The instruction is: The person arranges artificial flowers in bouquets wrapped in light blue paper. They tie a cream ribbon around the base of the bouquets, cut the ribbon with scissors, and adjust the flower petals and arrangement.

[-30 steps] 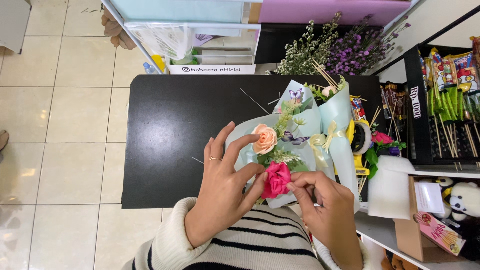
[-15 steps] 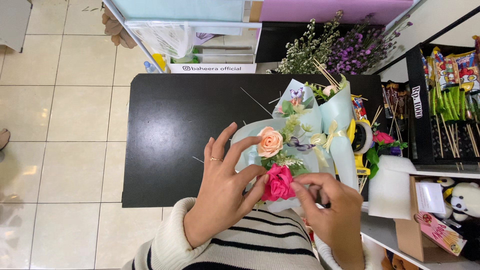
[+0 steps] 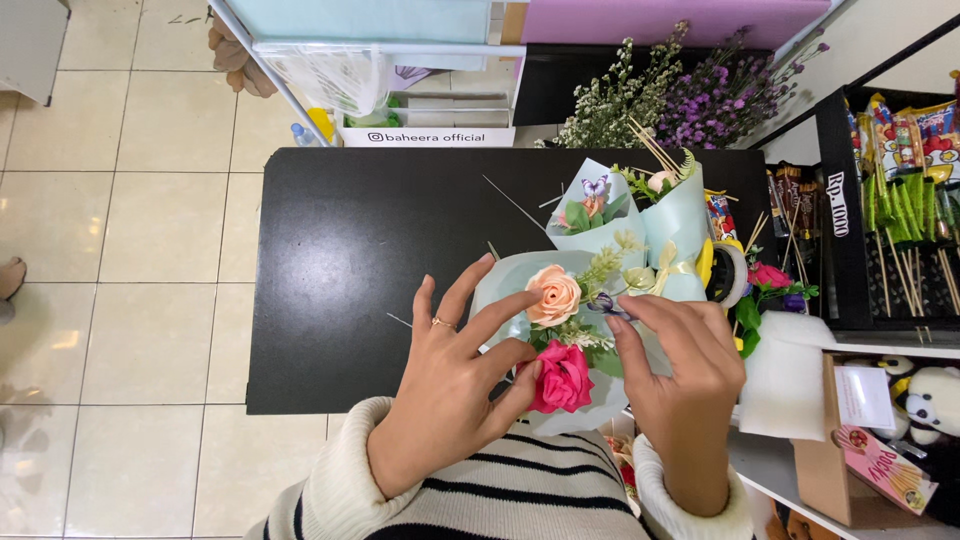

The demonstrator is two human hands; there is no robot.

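A small bouquet (image 3: pixel 520 285) wrapped in pale blue paper lies at the near edge of a black table (image 3: pixel 350 260). It holds a peach rose (image 3: pixel 553 295), a pink rose (image 3: pixel 563 377) and green sprigs. My left hand (image 3: pixel 450 385) grips the bouquet from the left, thumb against the pink rose, fingers spread over the wrap. My right hand (image 3: pixel 680 375) reaches in from the right, its fingertips pinching a small purple butterfly ornament (image 3: pixel 603 302) beside the peach rose. Two more blue-wrapped bouquets (image 3: pixel 640 225) lie just beyond.
Thin wooden skewers lie scattered on the table. Dried white and purple flowers (image 3: pixel 680 95) stand at the back. A black rack of snack packs (image 3: pixel 900 180) is at the right, with a white foam block (image 3: pixel 785 380), a cardboard box and a panda toy below it.
My right hand has moved up from beside the pink rose to the spot next to the peach rose. My left hand has stayed on the bouquet.
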